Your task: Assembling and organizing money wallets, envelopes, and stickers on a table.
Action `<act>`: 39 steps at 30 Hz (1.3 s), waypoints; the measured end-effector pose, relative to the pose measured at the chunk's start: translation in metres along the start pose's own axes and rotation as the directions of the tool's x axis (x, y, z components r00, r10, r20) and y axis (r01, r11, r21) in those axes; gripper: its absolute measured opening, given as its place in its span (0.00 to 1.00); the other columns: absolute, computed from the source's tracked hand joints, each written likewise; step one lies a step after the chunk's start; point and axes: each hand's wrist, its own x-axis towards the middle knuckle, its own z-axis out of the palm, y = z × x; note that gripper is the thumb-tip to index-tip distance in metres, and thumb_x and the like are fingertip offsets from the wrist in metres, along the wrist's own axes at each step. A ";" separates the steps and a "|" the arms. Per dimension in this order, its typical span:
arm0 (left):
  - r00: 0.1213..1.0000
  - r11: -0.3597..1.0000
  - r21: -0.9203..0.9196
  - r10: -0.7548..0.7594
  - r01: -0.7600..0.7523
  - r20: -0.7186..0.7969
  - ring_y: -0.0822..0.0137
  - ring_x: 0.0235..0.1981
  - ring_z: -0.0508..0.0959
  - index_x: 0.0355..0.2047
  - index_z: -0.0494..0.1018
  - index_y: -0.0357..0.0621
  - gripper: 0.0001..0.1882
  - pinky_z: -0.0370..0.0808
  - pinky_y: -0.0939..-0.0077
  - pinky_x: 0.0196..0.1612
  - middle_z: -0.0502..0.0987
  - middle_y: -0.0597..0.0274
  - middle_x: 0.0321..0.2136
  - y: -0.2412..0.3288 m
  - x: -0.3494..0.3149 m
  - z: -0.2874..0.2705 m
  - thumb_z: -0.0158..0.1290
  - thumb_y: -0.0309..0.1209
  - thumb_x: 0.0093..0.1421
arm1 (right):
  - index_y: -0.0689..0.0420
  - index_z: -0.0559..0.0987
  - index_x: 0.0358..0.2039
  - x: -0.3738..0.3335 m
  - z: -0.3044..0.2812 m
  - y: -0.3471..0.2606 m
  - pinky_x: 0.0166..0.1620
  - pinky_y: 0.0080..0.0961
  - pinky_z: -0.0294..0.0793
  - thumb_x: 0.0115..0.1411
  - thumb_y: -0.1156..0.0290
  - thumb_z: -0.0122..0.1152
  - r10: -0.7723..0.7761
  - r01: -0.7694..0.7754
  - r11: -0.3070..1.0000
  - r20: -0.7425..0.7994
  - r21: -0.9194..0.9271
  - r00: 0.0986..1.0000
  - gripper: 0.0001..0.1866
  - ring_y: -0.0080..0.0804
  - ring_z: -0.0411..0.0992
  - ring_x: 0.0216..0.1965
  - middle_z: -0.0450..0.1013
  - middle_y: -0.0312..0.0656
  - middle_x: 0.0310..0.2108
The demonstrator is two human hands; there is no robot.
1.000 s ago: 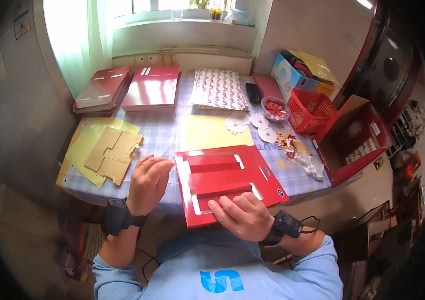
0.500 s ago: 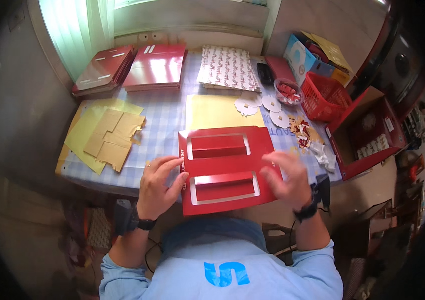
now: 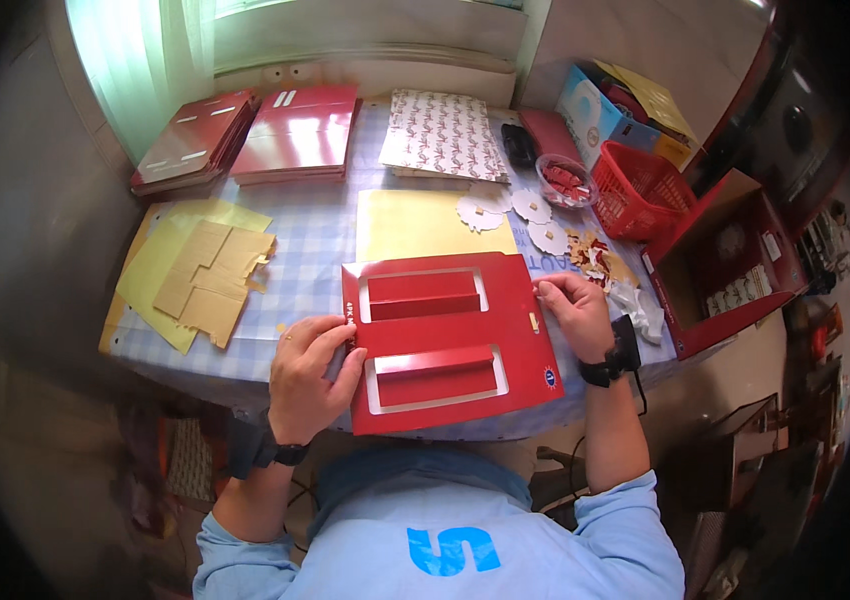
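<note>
A flat red cardboard box blank [image 3: 425,338] with two window cutouts, each with a folded flap, lies over the table's near edge. My left hand [image 3: 310,378] is curled at its left edge, index finger and thumb pressing the card. At the right edge, my right hand [image 3: 577,312] has thumb and index finger pinched together beside a small slot in the card; whatever is between the fingertips is too small to make out. A yellow sheet [image 3: 405,220] lies just beyond the blank, with several white scalloped discs [image 3: 483,212] at its right.
Red card stacks [image 3: 295,135] and a patterned sheet stack [image 3: 445,135] stand at the back. Brown card pieces [image 3: 210,280] lie left. On the right are a round tub [image 3: 567,182], red basket [image 3: 640,190], paper scraps [image 3: 595,255] and an opened red box [image 3: 725,270].
My right hand has moved slightly up, its loose fingers now pinched at the blank's right edge, uncovering the slot and a round mark. My left fingers now press the left edge.
</note>
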 end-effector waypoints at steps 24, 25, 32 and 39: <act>0.998 0.998 -0.039 -0.053 0.055 0.027 0.54 0.39 0.76 0.38 0.76 0.38 0.12 0.73 0.65 0.43 0.77 0.53 0.39 0.004 0.002 -0.001 0.59 0.25 0.51 | 0.64 0.80 0.35 -0.003 -0.004 0.005 0.34 0.17 0.70 0.61 0.72 0.58 -0.064 0.062 0.990 -0.014 -0.128 0.998 0.08 0.17 0.70 0.29 0.76 0.35 0.27; 0.998 0.998 -0.041 -0.052 0.054 0.034 0.54 0.39 0.76 0.38 0.76 0.38 0.12 0.73 0.65 0.43 0.77 0.53 0.39 0.005 0.000 -0.002 0.59 0.25 0.51 | 0.64 0.80 0.35 -0.004 -0.002 0.005 0.34 0.17 0.70 0.61 0.72 0.58 -0.059 0.056 0.990 -0.019 -0.127 0.998 0.08 0.17 0.70 0.29 0.76 0.35 0.27; 0.993 0.995 -0.034 -0.092 0.095 0.070 0.54 0.40 0.76 0.38 0.76 0.37 0.12 0.73 0.66 0.44 0.77 0.53 0.39 0.005 0.003 -0.002 0.60 0.25 0.51 | 0.64 0.81 0.37 -0.003 -0.010 -0.005 0.34 0.17 0.71 0.61 0.71 0.59 0.016 -0.003 0.994 0.116 -0.107 0.993 0.09 0.19 0.71 0.29 0.75 0.37 0.31; 0.994 0.996 0.001 -0.090 0.090 0.065 0.54 0.41 0.76 0.39 0.76 0.37 0.13 0.73 0.66 0.44 0.76 0.52 0.40 0.005 0.002 0.000 0.60 0.25 0.51 | 0.64 0.81 0.34 -0.004 -0.005 -0.032 0.32 0.25 0.70 0.57 0.66 0.62 0.063 0.019 0.927 0.205 -0.375 0.977 0.12 0.29 0.71 0.26 0.74 0.43 0.27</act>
